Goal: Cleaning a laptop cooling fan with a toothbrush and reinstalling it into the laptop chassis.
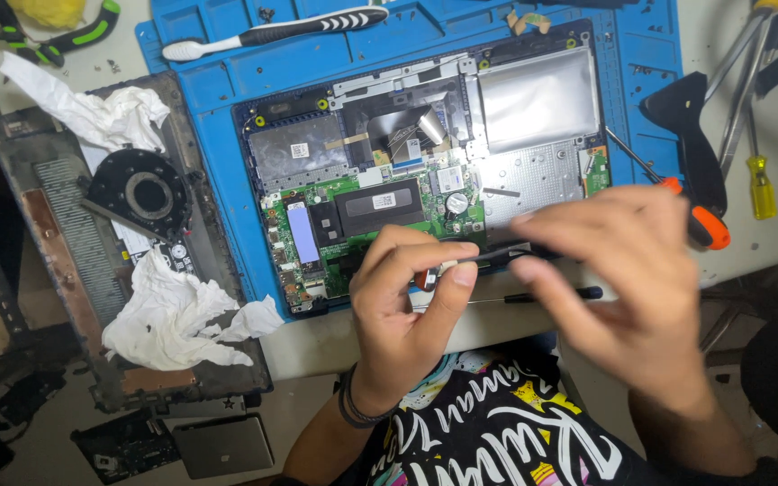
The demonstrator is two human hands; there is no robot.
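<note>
An opened laptop base (533,108) lies on a blue work mat (218,171), its green circuit board (362,211) exposed. My left hand (402,306) pinches one end of a thin dark tool or part (488,256) between thumb and fingers, just in front of the laptop's near edge. My right hand (623,279), blurred by motion, grips the other end of the same piece. What exactly the piece is cannot be made out.
A black cooling fan (141,189) and crumpled white tissues (168,315) rest on a dark laptop cover at the left. A toothbrush (272,31) lies on the mat's far edge. Screwdrivers (758,180) and an orange-tipped black tool (700,171) lie at the right. Green-handled pliers (56,36) sit top left.
</note>
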